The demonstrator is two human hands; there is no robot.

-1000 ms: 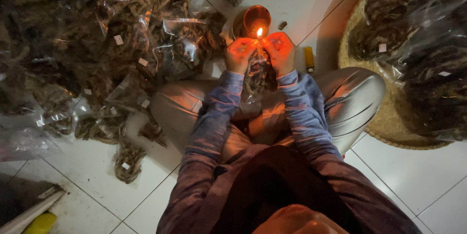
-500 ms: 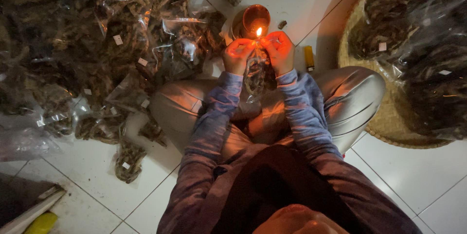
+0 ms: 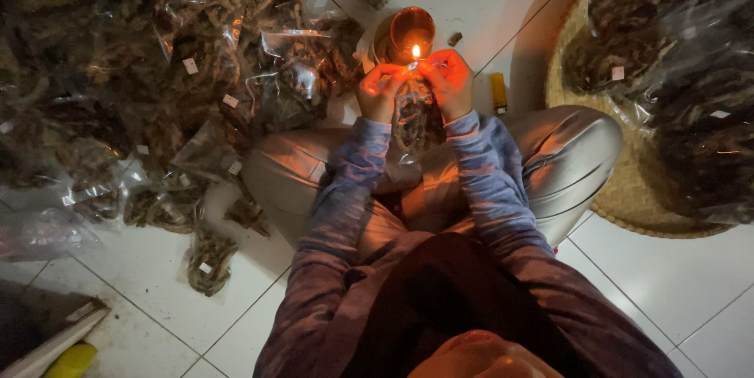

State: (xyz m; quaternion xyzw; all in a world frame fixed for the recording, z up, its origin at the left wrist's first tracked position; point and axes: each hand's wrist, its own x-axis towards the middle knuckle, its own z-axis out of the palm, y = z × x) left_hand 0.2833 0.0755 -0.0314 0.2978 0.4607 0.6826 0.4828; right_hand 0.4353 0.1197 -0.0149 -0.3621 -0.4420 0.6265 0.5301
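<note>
the left hand (image 3: 380, 89) pinches the top edge of a small clear bag (image 3: 411, 119) between thumb and fingers, and the right hand (image 3: 446, 84) pinches the same edge from the other side, so both hands are closed on the bag and nearly touching each other. the bag hangs down between the wrists, above the person's lap, and is stuffed with dark dried pieces. its top edge sits right at a small flame (image 3: 415, 51), which lights the fingers orange. the flame stands at the near rim of a round metal cup (image 3: 408, 31) on the white tiled floor (image 3: 141, 284) just beyond the hands. a yellow lighter (image 3: 499, 93) lies on the floor to the right of the right hand. to the left, a big heap of filled bags (image 3: 157, 72) with small white labels spreads over the floor, reaching to the person's left knee. on the right, a woven tray (image 3: 620, 189) holds more filled bags. the person sits cross-legged in blue sleeves and light trousers.
</note>
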